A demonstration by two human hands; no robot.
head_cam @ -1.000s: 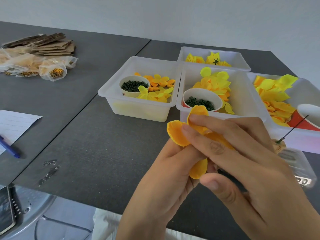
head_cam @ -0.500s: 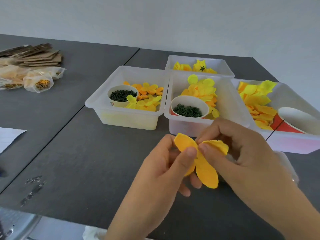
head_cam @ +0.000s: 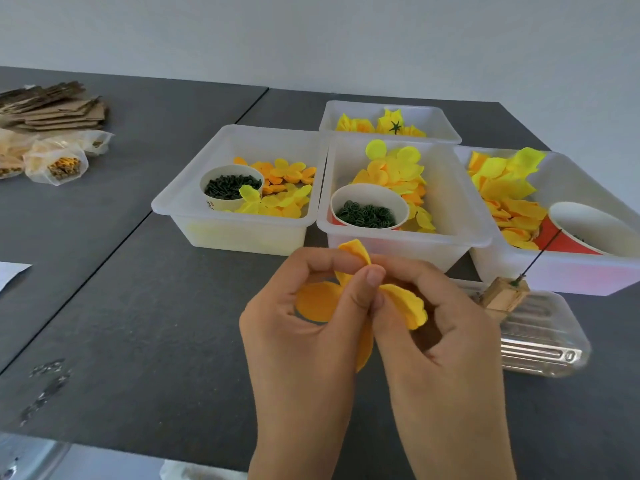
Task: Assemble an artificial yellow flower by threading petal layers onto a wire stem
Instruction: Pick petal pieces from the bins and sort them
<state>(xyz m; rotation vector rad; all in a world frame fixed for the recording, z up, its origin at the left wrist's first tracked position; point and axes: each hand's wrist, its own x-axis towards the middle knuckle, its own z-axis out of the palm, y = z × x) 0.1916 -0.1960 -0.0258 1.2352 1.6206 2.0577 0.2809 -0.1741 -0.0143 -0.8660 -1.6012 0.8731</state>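
Orange-yellow petal layer point(head_cam: 320, 301) sits between my two hands, held above the dark table point(head_cam: 145, 323), near its front edge. My left hand point(head_cam: 301, 327) pinches it with thumb and forefinger at the middle; my right hand point(head_cam: 433, 327) pinches it from the other side, fingers curled round the fabric. One petal sticks up above my fingertips, one spreads left, one fans out right, one hangs down between the palms. Wire stem point(head_cam: 540, 252) stands well apart to the right, thin and dark, leaning, its foot set in a small wooden block point(head_cam: 504, 296). The block rests on a clear plastic lid point(head_cam: 543, 337). Behind my hands, four white bins. Left bin point(head_cam: 180, 199) holds small orange and yellow petals and a cup point(head_cam: 231, 187) of dark green bits. Middle bin point(head_cam: 457, 216) holds yellow petals and a cup of green rings point(head_cam: 365, 213). Right bin point(head_cam: 568, 275) holds bigger petals and a red cup point(head_cam: 585, 233) lying tilted. Far bin point(head_cam: 440, 123) holds yellow blooms. Cardboard stack point(head_cam: 59, 109) and small bags point(head_cam: 59, 161) lie far left; paper corner point(head_cam: 12, 273) at the left edge.
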